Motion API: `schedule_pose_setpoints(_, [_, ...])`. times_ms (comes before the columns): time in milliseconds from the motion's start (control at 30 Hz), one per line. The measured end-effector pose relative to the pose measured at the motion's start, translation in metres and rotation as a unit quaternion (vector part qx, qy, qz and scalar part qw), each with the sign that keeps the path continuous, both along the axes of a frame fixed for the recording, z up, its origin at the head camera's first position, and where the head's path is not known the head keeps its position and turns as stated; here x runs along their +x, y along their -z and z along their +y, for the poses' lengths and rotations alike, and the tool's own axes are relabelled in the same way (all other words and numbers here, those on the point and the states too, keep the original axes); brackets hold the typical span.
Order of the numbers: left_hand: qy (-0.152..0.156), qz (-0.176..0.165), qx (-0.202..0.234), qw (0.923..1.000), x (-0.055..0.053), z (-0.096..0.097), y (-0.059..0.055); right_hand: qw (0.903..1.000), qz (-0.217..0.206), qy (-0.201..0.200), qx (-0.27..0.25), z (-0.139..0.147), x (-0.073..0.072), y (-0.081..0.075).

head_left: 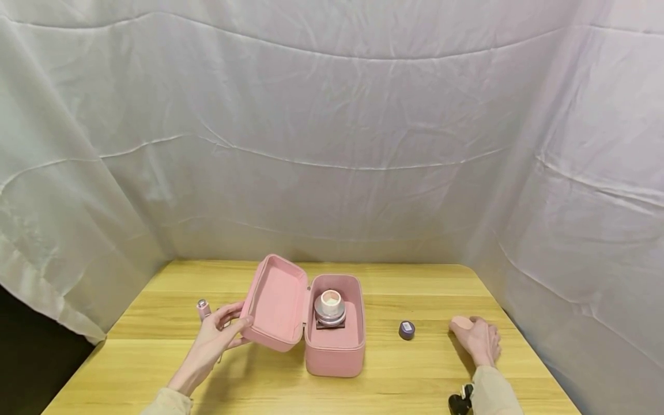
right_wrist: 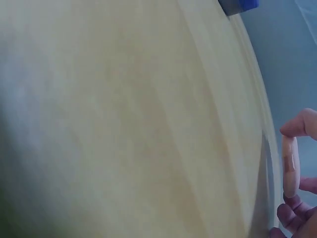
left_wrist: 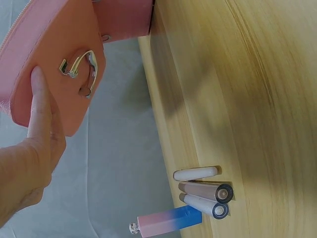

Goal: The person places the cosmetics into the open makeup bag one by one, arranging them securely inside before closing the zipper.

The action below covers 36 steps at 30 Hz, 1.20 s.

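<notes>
A pink vanity case (head_left: 335, 362) stands on the table with its lid (head_left: 280, 300) swung out to the left. My left hand (head_left: 220, 331) grips the lid's left edge, thumb at the inner rim and fingers behind; the left wrist view shows the lid's outside with its handle (left_wrist: 93, 69). Inside the case, a small cream-coloured jar (head_left: 330, 300) is stacked on a wider silvery jar (head_left: 332, 317), over a dark square item (head_left: 323, 326). At the right, my right hand (head_left: 482, 343) pinches a flat peach powder puff (right_wrist: 290, 171), held on edge above the tabletop.
Between the case and my right hand sits a small purple jar (head_left: 407, 330). Left of the lid lie a pink-and-blue tube (left_wrist: 166, 221), a white tube (left_wrist: 195, 173) and two more capped tubes (left_wrist: 203, 191). Pale curtains (head_left: 332, 202) surround the wooden table (head_left: 415, 380).
</notes>
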<state>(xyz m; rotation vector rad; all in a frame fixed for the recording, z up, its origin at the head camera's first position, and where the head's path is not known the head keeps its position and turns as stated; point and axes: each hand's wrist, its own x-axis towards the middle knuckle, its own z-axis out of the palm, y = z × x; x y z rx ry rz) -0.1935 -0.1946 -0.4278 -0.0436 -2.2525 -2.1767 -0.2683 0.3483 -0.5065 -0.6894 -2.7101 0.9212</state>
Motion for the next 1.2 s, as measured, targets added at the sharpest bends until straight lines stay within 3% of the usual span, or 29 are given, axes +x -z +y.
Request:
schedule_pose_setpoints(233, [0.000, -0.002, -0.001, 1.0000, 0.000, 0.000, -0.002, 0.9972, 0.069, -0.023, 0.019, -0.005, -0.002, -0.006])
schedule_pose_setpoints(333, [0.002, 0.001, 0.000, 1.0000, -0.001, 0.001, -0.002, 0.9952, 0.089, -0.040, 0.005, -0.009, -0.004, -0.011])
schedule_pose_setpoints(567, [0.002, 0.000, 0.000, 1.0000, 0.000, 0.001, -0.002, 0.9928, 0.101, -0.055, -0.034, -0.020, -0.006, -0.026])
schedule_pose_setpoints(867, [0.006, 0.001, -0.002, 1.0000, 0.000, 0.000, -0.002, 0.9892, 0.105, -0.097, -0.035, -0.035, -0.009, -0.045])
schedule_pose_setpoints(1200, [0.005, 0.002, -0.001, 1.0000, 0.000, 0.000, -0.001, 0.9791, 0.156, -0.129, -0.022, -0.060, -0.011, -0.065])
